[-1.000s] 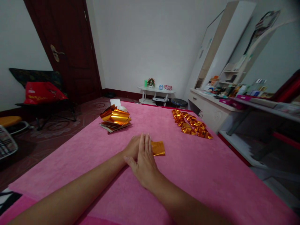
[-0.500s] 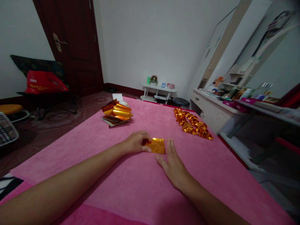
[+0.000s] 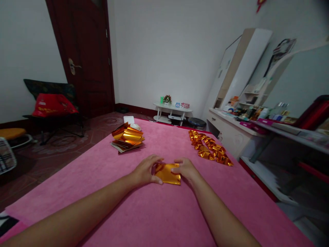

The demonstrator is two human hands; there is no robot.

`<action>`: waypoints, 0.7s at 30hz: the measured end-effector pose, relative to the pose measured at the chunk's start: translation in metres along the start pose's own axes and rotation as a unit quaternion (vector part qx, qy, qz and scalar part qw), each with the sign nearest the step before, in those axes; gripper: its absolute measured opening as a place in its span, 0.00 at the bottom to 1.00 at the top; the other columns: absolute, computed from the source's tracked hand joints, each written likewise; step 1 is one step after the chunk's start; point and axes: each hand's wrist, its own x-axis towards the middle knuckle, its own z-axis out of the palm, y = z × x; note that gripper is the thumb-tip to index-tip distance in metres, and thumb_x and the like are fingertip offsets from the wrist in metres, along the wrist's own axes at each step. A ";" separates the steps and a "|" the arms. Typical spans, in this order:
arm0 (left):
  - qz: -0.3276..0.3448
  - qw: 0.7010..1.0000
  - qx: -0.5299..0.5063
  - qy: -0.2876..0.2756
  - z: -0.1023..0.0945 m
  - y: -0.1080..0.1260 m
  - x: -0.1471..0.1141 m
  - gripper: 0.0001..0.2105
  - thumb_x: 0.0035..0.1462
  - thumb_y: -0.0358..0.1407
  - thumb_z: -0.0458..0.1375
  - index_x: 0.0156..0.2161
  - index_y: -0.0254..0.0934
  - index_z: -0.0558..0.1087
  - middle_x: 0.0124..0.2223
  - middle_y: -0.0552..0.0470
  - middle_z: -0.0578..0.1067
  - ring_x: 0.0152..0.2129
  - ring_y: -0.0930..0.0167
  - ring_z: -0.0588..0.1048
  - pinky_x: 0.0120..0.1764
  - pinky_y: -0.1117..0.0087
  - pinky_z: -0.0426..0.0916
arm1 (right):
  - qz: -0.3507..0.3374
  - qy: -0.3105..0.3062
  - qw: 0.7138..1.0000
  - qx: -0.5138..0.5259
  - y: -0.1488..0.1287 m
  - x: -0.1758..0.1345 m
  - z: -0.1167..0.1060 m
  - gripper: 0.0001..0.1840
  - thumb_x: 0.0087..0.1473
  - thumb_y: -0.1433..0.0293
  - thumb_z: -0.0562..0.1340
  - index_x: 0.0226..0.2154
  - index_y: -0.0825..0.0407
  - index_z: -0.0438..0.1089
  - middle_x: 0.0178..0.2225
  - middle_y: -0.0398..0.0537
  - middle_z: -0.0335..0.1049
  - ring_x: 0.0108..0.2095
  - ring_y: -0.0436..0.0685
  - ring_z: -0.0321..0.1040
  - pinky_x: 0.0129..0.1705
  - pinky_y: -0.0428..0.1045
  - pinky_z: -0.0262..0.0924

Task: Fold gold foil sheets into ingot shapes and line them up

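Note:
A folded sheet of shiny gold foil paper (image 3: 167, 174) lies flat on the pink cloth between my hands. My left hand (image 3: 145, 171) curves round its left end, with the thumb on the near edge and the fingers at the far edge. At the far right corner, my right hand (image 3: 187, 169) pinches the paper between thumb and fingers, and a small bit there looks turned up. Farther left sits a stack of gold foil sheets (image 3: 128, 137), the top ones curling. Folded gold foil pieces (image 3: 205, 154) lie in rows farther right.
The pink cloth (image 3: 144, 212) covers the surface. Behind the stack are a small white box (image 3: 129, 119) and a pale object. A dressing table (image 3: 231, 127) with bottles stands right; a chair with a red bag (image 3: 53, 104) stands left.
My right hand has gone from lying flat with fingers stretched beside the paper to pinching its far right corner. My left hand stays at the left end. The view has tilted up.

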 end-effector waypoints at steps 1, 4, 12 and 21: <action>-0.016 0.999 -0.030 0.031 0.001 0.000 0.001 0.43 0.29 0.46 0.72 0.54 0.40 0.65 0.47 0.44 0.69 0.42 0.62 0.69 0.44 0.64 0.66 | 0.011 -0.003 1.000 0.019 -0.002 0.000 0.001 0.22 0.22 0.79 0.71 0.28 0.56 0.72 0.23 0.48 0.75 0.23 0.58 0.72 0.25 0.50 0.67; -0.107 0.973 -0.157 0.132 -0.001 0.003 0.005 0.43 0.36 0.46 0.70 0.59 0.39 0.59 0.49 0.42 0.69 0.40 0.64 0.71 0.40 0.64 0.68 | 0.030 -0.012 0.997 0.072 -0.006 -0.001 0.001 0.23 0.28 0.71 0.72 0.33 0.55 0.72 0.29 0.51 0.77 0.28 0.59 0.74 0.31 0.52 0.69; -0.198 0.932 -0.303 0.025 0.006 0.034 0.010 0.19 0.45 0.43 0.66 0.38 0.30 0.75 0.30 0.48 0.76 0.22 0.74 0.70 0.24 0.76 0.62 | 0.036 -0.049 0.974 0.220 -0.023 -0.007 0.005 0.29 0.29 0.69 0.75 0.38 0.54 0.69 0.33 0.49 0.77 0.32 0.57 0.74 0.37 0.51 0.68; -0.235 0.885 -0.345 0.206 0.016 0.060 0.010 0.14 0.44 0.41 0.66 0.29 0.30 0.73 0.23 0.52 0.72 0.18 0.76 0.67 0.23 0.76 0.61 | -0.005 -0.068 0.987 0.147 -0.028 -0.034 0.036 0.20 0.46 0.53 0.66 0.32 0.54 0.69 0.22 0.41 0.68 0.19 0.48 0.62 0.20 0.42 0.54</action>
